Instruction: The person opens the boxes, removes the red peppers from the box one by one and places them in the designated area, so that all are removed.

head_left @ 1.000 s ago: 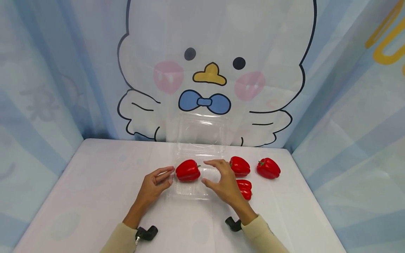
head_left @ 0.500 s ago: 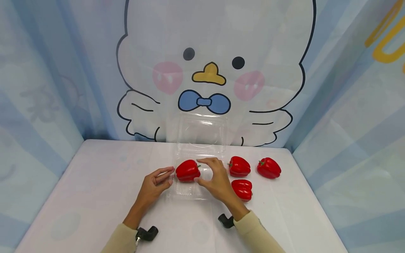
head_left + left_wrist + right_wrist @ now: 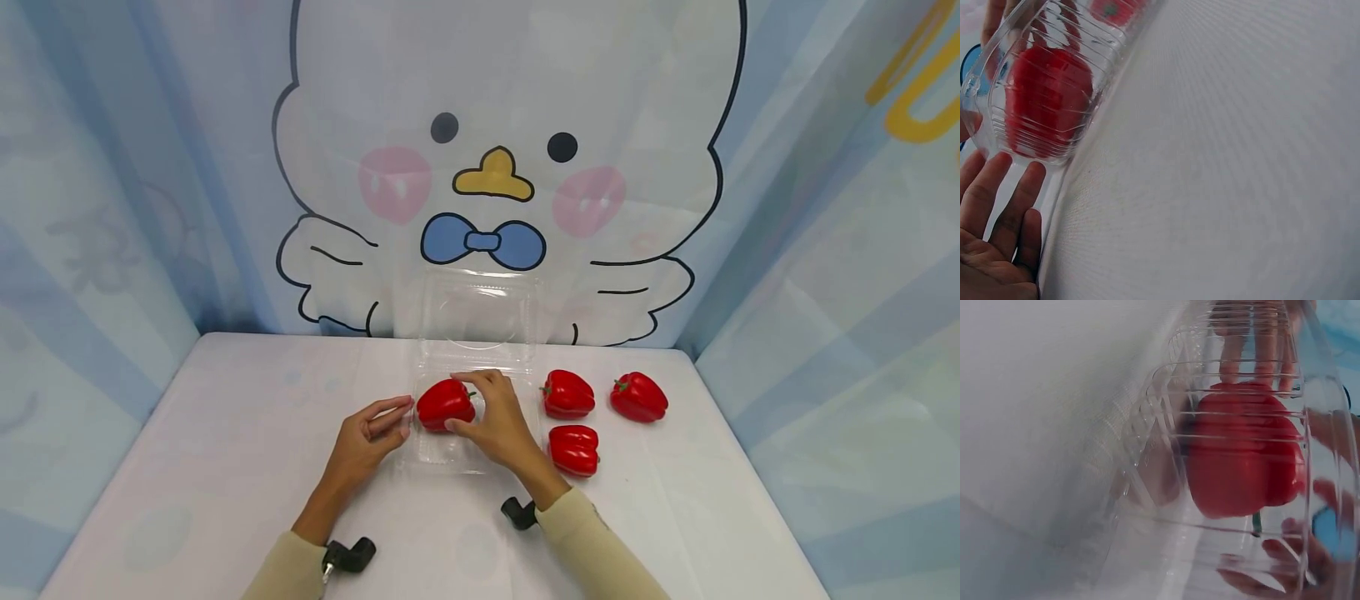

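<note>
A red bell pepper [image 3: 442, 407] lies on its side in the base of a clear plastic clamshell box [image 3: 450, 458], its green stem pointing right. My right hand [image 3: 495, 421] reaches over the base from the right; its thumb and fingers curve around the pepper's stem end. Against the box's left wall, my left hand [image 3: 367, 437] holds its fingers extended, fingertips right at the plastic in the left wrist view. The raised lid [image 3: 480, 308] stands behind the base. Through the clear wall the pepper [image 3: 1241, 453] shows in the right wrist view.
To the right of the box are three more red bell peppers: one at the back [image 3: 567, 395], one in front [image 3: 573, 451], and one farther right [image 3: 638, 397]. A cartoon-printed curtain [image 3: 480, 100] hangs behind the white table [image 3: 225, 467].
My right hand has moved left across the box base, from beside the pepper to around its stem end. The left hand and the pepper have stayed in place.
</note>
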Motion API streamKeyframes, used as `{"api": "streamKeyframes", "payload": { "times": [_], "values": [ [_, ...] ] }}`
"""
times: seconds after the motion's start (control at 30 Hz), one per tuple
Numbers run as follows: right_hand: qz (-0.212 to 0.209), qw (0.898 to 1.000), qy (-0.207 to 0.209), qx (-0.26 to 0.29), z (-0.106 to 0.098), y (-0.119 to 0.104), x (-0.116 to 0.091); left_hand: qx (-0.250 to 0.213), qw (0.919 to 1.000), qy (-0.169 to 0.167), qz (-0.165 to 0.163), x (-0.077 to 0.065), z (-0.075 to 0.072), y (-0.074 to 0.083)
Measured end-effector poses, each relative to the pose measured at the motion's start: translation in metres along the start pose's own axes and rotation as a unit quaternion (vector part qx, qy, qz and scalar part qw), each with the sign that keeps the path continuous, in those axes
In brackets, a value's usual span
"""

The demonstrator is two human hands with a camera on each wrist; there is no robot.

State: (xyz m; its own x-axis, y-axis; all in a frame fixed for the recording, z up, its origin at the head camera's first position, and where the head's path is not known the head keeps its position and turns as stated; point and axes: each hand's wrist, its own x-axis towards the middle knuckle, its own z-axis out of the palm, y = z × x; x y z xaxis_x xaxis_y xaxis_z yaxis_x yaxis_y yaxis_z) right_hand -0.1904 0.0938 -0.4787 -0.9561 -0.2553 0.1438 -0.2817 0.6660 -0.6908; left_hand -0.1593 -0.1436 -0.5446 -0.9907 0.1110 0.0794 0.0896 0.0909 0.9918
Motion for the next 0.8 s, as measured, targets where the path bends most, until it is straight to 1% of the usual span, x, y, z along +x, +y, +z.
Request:
{"api": "streamKeyframes", "payload": {
  "times": [0.27, 0.57, 0.8],
  "values": [
    [0.016, 1.000, -0.005, -0.016, 0.010, 0.001, 0.009, -0.004, 1.0000, -0.001, 0.003, 0.000, 0.000, -0.001],
    [0.025, 1.000, -0.014, -0.008, 0.015, 0.000, 0.015, -0.007, 0.9999, -0.003, 0.007, 0.001, 0.000, -0.003],
    [0.038, 0.999, -0.032, -0.002, 0.019, -0.001, 0.016, -0.007, 0.9999, -0.001, 0.010, 0.001, 0.000, -0.003]
  ]
}}
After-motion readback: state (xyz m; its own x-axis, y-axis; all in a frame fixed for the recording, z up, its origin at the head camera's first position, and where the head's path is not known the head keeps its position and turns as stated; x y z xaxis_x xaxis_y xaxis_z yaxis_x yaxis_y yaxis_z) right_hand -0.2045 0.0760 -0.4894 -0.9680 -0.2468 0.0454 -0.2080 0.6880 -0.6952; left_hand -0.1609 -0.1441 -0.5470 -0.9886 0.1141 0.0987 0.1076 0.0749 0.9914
